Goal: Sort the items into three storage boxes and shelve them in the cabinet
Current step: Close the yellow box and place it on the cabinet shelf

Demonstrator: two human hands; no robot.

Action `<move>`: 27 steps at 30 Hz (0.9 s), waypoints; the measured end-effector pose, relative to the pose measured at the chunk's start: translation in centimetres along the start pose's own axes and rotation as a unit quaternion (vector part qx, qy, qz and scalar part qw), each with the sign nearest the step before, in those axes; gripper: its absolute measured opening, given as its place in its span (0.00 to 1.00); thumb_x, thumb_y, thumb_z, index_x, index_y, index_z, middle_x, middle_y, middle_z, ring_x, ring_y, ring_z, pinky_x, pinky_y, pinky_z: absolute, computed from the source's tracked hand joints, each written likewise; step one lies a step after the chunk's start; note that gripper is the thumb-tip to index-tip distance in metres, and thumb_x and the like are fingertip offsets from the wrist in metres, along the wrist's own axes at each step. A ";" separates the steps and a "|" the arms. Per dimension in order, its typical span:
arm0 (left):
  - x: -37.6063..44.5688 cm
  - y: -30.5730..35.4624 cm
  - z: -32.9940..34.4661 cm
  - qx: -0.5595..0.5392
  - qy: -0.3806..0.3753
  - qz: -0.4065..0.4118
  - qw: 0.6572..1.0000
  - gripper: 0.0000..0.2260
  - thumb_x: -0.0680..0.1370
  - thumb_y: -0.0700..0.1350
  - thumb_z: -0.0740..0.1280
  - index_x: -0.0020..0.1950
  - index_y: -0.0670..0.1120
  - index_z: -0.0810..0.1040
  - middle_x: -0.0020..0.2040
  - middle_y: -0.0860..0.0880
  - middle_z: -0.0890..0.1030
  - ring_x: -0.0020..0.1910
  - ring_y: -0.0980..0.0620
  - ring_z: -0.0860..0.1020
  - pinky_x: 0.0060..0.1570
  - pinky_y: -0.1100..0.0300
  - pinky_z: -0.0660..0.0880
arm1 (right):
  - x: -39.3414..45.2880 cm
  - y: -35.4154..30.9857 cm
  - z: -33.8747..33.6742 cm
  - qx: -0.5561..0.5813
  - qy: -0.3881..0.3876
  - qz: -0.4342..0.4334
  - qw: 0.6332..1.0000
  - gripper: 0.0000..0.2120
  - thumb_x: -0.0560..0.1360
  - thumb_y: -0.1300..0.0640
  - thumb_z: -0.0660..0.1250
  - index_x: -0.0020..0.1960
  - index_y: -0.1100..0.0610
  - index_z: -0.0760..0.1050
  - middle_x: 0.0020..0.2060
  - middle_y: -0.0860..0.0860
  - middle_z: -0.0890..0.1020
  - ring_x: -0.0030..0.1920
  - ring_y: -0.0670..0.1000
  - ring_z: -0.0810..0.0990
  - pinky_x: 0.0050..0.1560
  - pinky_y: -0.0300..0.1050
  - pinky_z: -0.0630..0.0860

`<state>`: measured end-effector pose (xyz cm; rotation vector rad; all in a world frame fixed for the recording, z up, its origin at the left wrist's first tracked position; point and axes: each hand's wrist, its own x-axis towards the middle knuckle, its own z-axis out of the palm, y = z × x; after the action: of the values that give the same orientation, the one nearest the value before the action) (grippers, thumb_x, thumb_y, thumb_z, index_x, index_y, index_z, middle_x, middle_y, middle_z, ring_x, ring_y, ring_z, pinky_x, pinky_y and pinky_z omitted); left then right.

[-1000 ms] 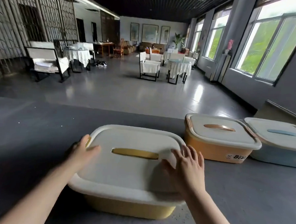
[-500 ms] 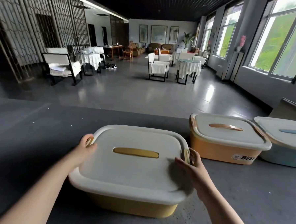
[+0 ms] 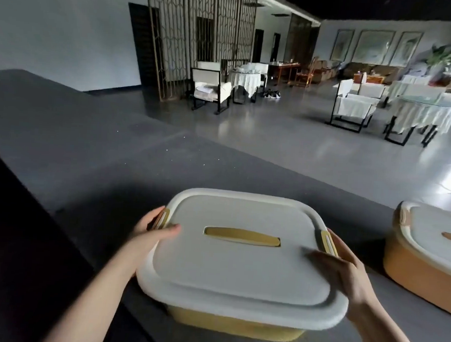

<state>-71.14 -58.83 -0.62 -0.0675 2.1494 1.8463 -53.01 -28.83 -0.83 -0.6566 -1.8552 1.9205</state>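
A yellow storage box [image 3: 234, 325] with a white lid [image 3: 240, 263] and a yellow recessed handle is in front of me over the dark grey counter [image 3: 94, 169]. My left hand [image 3: 150, 232] grips its left side at the latch, thumb lying on the lid. My right hand [image 3: 344, 268] grips the right side by the other latch, thumb on the lid. An orange storage box [image 3: 417, 270] with a white lid stands on the counter at the right edge, partly cut off. The blue box is out of view.
The counter stretches away to the left and far side. A dark surface [image 3: 19, 251] fills the lower left. Beyond the counter lies an open polished floor [image 3: 273, 136] with chairs, draped tables and a lattice screen [image 3: 200, 38].
My view has swung left, so the blue box has left the frame. Both hands moved from the lid top to the box's sides and now grip it; whether it has left the counter is unclear.
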 end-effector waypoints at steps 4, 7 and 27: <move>-0.7 -1.0 -4.5 -0.024 0.108 -0.014 0.994 0.21 0.69 0.41 0.76 0.61 0.51 0.79 0.48 0.50 0.83 0.45 0.51 0.81 0.38 0.60 0.75 | 2.1 -1.3 4.7 0.027 -0.064 -0.004 0.998 0.23 0.68 0.68 0.70 0.56 0.44 0.80 0.47 0.45 0.85 0.43 0.44 0.83 0.37 0.36 0.78; -1.9 -2.0 -8.7 -0.039 0.164 -0.020 0.985 0.19 0.70 0.39 0.75 0.60 0.50 0.79 0.46 0.50 0.83 0.42 0.53 0.80 0.38 0.62 0.73 | 2.8 -1.6 9.0 0.031 -0.117 0.004 0.993 0.23 0.68 0.70 0.69 0.56 0.47 0.81 0.46 0.47 0.85 0.42 0.45 0.84 0.37 0.36 0.79; -3.6 -5.2 -42.9 -0.102 0.393 0.036 0.913 0.24 0.66 0.33 0.76 0.59 0.48 0.78 0.44 0.49 0.81 0.41 0.52 0.79 0.36 0.63 0.75 | 1.8 -1.0 48.4 0.061 -0.383 0.032 0.921 0.20 0.68 0.71 0.66 0.58 0.57 0.79 0.53 0.57 0.83 0.48 0.55 0.83 0.46 0.49 0.76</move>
<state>-75.00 -101.97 0.69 -0.9377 2.4212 2.3523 -82.53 -67.18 0.80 0.1236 -2.1055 2.5460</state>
